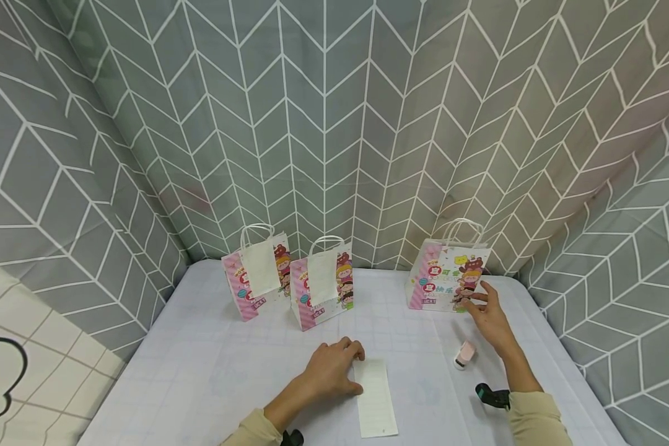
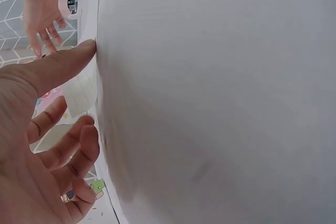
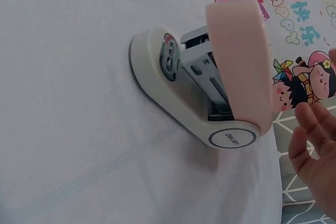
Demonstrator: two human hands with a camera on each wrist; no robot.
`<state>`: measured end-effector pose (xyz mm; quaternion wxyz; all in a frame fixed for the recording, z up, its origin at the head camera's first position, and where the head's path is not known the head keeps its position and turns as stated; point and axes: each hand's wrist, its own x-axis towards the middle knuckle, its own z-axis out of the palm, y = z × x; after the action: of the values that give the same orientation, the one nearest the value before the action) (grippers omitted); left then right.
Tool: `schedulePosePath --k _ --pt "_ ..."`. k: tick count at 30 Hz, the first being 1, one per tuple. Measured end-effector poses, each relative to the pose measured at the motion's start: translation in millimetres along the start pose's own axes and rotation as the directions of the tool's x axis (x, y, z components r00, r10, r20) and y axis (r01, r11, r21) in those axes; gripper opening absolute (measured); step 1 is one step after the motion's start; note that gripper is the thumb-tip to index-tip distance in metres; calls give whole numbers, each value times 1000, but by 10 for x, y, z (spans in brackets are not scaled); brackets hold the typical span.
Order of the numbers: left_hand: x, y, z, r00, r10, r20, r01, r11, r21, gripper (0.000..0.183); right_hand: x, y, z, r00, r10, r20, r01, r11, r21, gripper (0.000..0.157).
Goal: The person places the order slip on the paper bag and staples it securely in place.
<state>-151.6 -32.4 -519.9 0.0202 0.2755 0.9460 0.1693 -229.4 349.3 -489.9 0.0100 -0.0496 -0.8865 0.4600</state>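
My left hand (image 1: 329,368) rests at the upper left of a long pale paper slip (image 1: 375,399) lying on the table. Its thumb reaches onto the slip's left edge; in the left wrist view the thumb (image 2: 65,64) is straight and the fingers (image 2: 79,156) are loosely bent. At the right, my right hand (image 1: 492,322) is at the lower right edge of a printed paper gift bag (image 1: 432,275), fingers loosely spread beside it. A pink and white stapler (image 1: 465,353) sits on the table just left of the right wrist, large in the right wrist view, not held.
Two similar gift bags stand at the back left: a left one (image 1: 235,272) and a middle one (image 1: 300,285). Each has a pale slip hanging on its front. A white cloth covers the table (image 1: 201,378). Grey patterned curtains (image 1: 334,124) enclose the back and sides.
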Motion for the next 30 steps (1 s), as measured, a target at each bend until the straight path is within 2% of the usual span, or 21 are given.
schedulePosePath --k 5,10,15,21,26,30 --pt "5 12 -13 1000 15 12 -15 1000 -5 50 -2 15 22 991 -36 -126 29 998 -58 59" --pt "3 11 -33 999 36 -4 -36 999 6 41 10 34 18 976 -69 -207 44 991 -126 48" --pt "1 -16 -49 998 55 -40 -56 998 -21 31 23 45 12 973 -77 -218 44 988 -151 42" --pt "-3 -102 -112 997 45 -61 -54 987 -153 25 23 44 24 978 -54 -202 25 989 -143 40" --pt "1 -179 -204 996 34 -81 -52 973 -226 23 20 39 29 979 -45 -197 17 990 -142 42" --pt "-3 -239 -250 995 0 -97 -28 957 -288 21 26 45 26 981 -52 -187 24 988 -149 43"
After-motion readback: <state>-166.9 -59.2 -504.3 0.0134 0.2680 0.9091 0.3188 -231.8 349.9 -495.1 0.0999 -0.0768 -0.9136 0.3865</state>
